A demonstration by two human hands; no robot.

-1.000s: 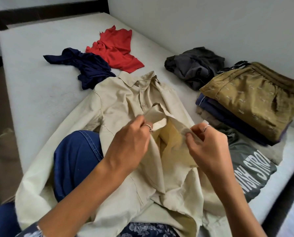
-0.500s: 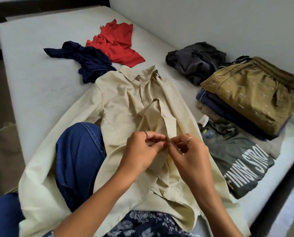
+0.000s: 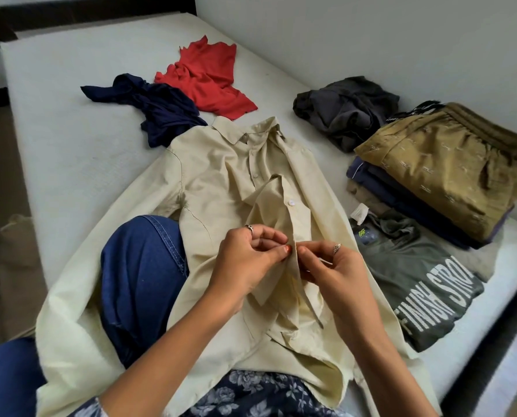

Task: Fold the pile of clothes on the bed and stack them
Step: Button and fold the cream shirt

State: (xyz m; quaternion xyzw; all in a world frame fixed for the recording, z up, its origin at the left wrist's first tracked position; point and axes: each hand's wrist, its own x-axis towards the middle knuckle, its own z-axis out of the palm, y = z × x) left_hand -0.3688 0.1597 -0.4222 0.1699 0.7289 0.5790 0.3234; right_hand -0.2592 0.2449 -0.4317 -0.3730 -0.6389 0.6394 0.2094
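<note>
While the cream button-up shirt (image 3: pixel 221 182) lies front-up across the bed (image 3: pixel 70 164) and over the person's bent knee in blue jeans (image 3: pixel 140 275), both hands meet at its front placket, about halfway down. Left hand (image 3: pixel 245 263): thumb and forefinger pinched on the placket edge. Right hand (image 3: pixel 338 269): fingers curled, pinching the opposite edge (button itself hidden between the fingertips). Judgement: a button is being fastened so the front stays closed and flat for folding; draping over the knee brings the placket within close reach.

Against one second ago: the front panels were then pulled apart with the yellowish inner side showing and the hands separated; half a second ago the hands had already closed in, and now they sit nearly touching with the placket edges overlapped.

Unfolded items further up the bed: red top (image 3: pixel 206 79), navy garment (image 3: pixel 158 112), dark grey garment (image 3: pixel 344 109). To the right, the folded stack (image 3: pixel 441 173) topped by an olive patterned piece, and just beside it a grey-green printed T-shirt (image 3: pixel 417 281) lying flat.
</note>
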